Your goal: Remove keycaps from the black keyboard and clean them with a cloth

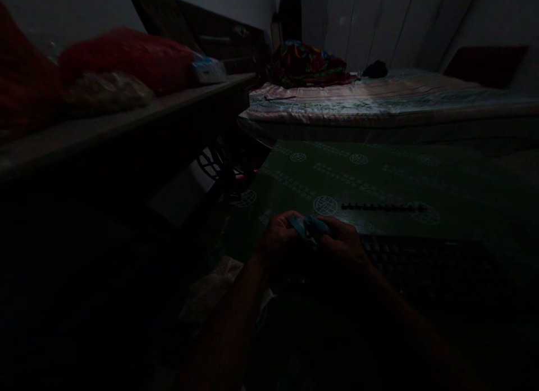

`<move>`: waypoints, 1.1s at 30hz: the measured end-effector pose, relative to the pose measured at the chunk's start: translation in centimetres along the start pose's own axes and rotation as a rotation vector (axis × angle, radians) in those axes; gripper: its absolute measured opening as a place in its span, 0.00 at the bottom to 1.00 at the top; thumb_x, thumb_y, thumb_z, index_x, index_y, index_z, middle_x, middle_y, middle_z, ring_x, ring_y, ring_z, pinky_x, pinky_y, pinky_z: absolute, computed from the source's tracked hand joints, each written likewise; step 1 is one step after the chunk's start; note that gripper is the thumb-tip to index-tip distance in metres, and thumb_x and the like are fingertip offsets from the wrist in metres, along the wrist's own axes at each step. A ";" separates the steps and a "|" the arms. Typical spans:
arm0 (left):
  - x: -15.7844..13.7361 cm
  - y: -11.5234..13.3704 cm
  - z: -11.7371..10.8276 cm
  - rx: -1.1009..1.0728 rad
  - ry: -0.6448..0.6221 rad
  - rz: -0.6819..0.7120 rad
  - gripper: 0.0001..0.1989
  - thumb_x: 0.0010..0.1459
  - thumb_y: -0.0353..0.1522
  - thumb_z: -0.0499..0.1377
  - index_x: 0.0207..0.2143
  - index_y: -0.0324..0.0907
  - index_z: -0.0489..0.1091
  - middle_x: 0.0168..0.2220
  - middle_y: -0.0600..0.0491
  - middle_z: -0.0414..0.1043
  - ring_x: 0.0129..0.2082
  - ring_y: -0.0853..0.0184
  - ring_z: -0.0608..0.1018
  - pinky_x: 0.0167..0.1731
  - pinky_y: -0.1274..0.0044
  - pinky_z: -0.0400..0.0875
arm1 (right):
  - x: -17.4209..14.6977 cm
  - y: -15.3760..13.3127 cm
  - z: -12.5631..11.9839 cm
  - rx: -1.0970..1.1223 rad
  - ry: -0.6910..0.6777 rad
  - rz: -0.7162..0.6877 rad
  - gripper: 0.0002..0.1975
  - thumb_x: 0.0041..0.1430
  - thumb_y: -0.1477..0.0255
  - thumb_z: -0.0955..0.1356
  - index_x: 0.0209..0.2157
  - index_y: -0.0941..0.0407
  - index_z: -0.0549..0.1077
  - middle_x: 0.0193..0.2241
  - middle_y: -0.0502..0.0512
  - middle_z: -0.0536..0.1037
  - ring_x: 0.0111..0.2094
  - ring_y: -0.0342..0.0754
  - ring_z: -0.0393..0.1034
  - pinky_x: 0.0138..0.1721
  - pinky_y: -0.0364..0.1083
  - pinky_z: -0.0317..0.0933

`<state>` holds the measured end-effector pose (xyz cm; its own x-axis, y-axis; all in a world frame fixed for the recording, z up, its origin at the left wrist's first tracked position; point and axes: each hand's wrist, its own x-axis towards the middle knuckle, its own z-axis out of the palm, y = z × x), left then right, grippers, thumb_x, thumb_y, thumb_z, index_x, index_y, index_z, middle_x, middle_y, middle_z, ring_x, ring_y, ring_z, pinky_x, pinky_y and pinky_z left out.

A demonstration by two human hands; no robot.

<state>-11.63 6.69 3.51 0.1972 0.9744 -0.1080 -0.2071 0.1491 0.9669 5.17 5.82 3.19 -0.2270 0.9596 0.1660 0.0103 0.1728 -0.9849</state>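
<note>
In dim light, my left hand (280,233) and my right hand (343,242) meet over the near part of a green board (286,180). Between them is a small, bunched blue cloth-like piece (318,225), its exact kind hard to make out. The fingers of both hands are closed on it, the left gripping its paler end. A black keyboard (425,262) lies to the right of my right hand. Beyond it, a narrow black toothed strip (383,207) rests on the board. Deep shadow hides whatever is under my hands.
A crumpled pale cloth (217,281) lies by my left forearm. Along the left runs a wooden ledge (177,107) bearing a red bag (135,57) and a small packet (208,69). A bed (379,101) with a patterned blanket (311,65) stands behind the board.
</note>
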 end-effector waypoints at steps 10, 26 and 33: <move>-0.6 0.4 0.3 -0.028 -0.014 -0.057 0.11 0.41 0.29 0.66 0.29 0.38 0.68 0.25 0.57 0.71 0.23 0.72 0.73 0.26 0.80 0.67 | -0.1 0.2 0.2 0.249 -0.003 0.248 0.14 0.43 0.72 0.70 0.37 0.55 0.76 0.25 0.47 0.76 0.26 0.44 0.68 0.27 0.42 0.61; -0.5 0.8 0.2 0.050 0.010 -0.038 0.10 0.42 0.32 0.67 0.28 0.38 0.72 0.24 0.55 0.71 0.23 0.72 0.72 0.26 0.81 0.67 | 0.1 1.1 0.4 0.012 0.011 -0.057 0.12 0.49 0.69 0.69 0.38 0.54 0.75 0.34 0.52 0.77 0.35 0.47 0.71 0.36 0.45 0.65; -0.8 0.9 0.1 0.043 -0.005 -0.084 0.09 0.44 0.32 0.67 0.27 0.37 0.71 0.24 0.55 0.72 0.22 0.72 0.73 0.24 0.81 0.67 | 0.1 0.3 0.5 0.247 -0.011 0.148 0.12 0.42 0.71 0.72 0.34 0.55 0.75 0.27 0.47 0.76 0.28 0.43 0.68 0.30 0.42 0.62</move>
<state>-11.85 5.99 4.45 0.2166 0.9580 -0.1881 -0.1482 0.2227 0.9635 4.62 5.85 2.86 -0.2508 0.9678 0.0201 -0.1932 -0.0298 -0.9807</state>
